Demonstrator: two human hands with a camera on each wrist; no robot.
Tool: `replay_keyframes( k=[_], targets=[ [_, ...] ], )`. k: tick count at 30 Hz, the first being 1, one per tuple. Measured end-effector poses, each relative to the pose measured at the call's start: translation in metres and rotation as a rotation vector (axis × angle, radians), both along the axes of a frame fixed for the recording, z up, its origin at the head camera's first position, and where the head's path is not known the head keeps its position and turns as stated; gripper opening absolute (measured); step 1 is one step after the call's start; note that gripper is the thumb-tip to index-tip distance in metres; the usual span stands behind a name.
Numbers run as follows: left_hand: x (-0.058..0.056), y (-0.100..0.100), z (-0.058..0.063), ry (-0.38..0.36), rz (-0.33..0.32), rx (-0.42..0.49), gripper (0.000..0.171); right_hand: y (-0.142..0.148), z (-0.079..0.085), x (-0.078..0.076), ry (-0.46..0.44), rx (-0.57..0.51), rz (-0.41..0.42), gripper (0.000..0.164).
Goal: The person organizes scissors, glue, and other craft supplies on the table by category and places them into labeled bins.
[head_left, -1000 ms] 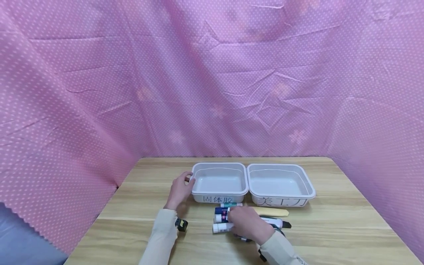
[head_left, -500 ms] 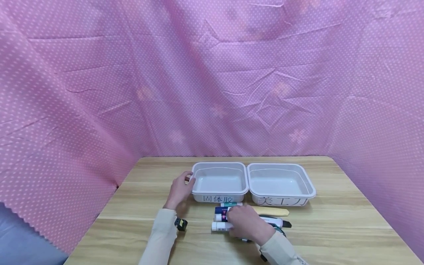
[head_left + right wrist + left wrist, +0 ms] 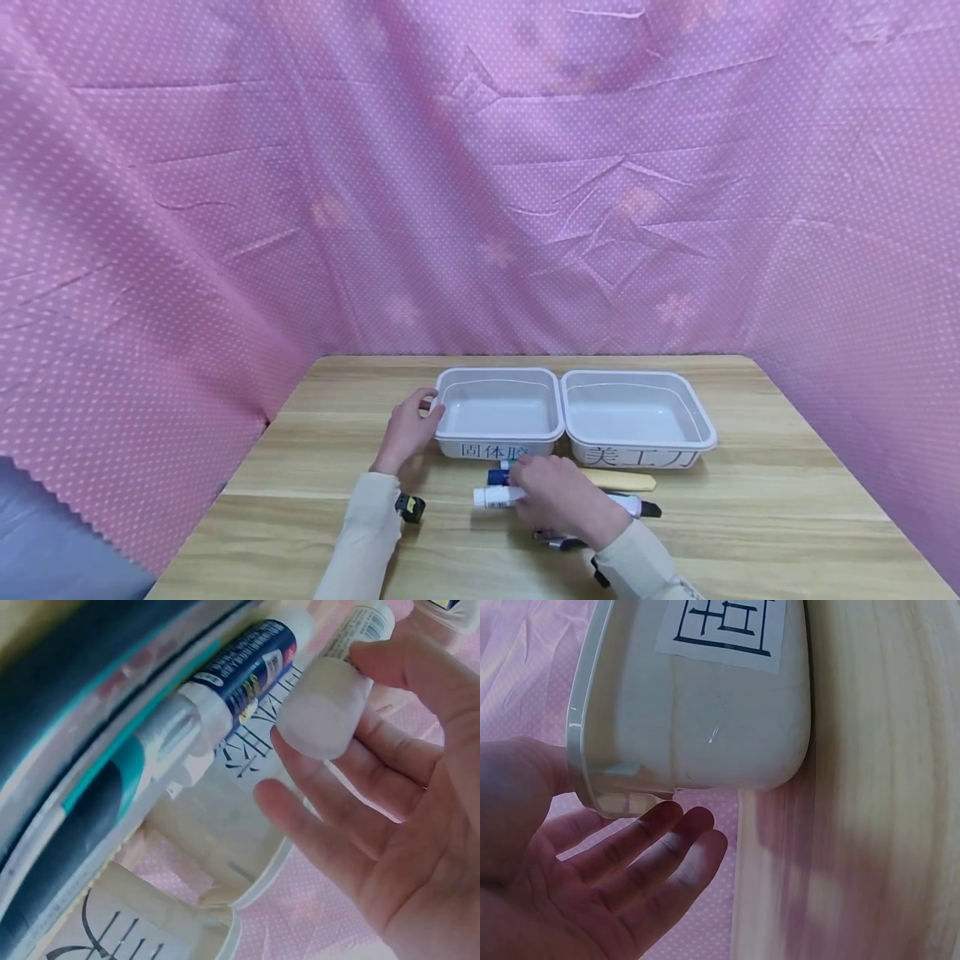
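My left hand (image 3: 405, 433) grips the left rim of a white plastic box (image 3: 498, 437) with a printed paper label. In the left wrist view the thumb goes behind the rim and the other fingers lie along the outside. Between thumb and fingers, my right hand (image 3: 562, 496) pinches a white glue stick (image 3: 330, 697), held above the other sticks. A dark blue glue stick (image 3: 497, 477) lies just beyond it, partly covered by the hand. Past that, a green-and-white stick (image 3: 507, 464) shows at the box's front.
A second labelled white box (image 3: 637, 444) stands against the first on its right. Near the right hand lie a yellow utility knife (image 3: 618, 481), a white one with a black end (image 3: 628, 504), and another, mostly hidden knife-like item (image 3: 558, 542). Pink dotted cloth (image 3: 487, 208) hangs behind the table.
The right hand has lifted the white glue stick off the table and shifted it slightly away from me, over the sticks behind. The left hand stays on the box rim.
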State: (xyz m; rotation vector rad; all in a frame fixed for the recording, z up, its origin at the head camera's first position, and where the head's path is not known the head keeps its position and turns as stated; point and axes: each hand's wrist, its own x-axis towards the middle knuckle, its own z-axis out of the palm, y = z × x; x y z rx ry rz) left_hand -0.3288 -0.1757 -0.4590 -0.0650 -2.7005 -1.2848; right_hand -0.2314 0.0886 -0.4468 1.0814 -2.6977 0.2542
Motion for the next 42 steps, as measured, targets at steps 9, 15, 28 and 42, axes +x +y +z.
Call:
replay_keyframes(
  k=[9,15,28,42],
  targets=[
    [-0.001,-0.003,-0.002,0.012,-0.01,0.04,0.039,0.004,0.011,-0.002,0.086,-0.03,-0.004,0.017],
    [-0.003,-0.005,-0.004,-0.001,-0.014,0.059,0.038,0.004,0.015,-0.004,0.067,-0.028,-0.019,0.018],
    [-0.003,-0.005,-0.005,-0.002,-0.024,0.087,0.038,0.008,0.032,-0.006,0.054,-0.126,-0.036,0.018],
    [-0.002,-0.006,-0.003,0.028,-0.039,0.087,0.035,0.008,0.048,-0.01,0.017,-0.237,-0.142,0.023]
  ],
)
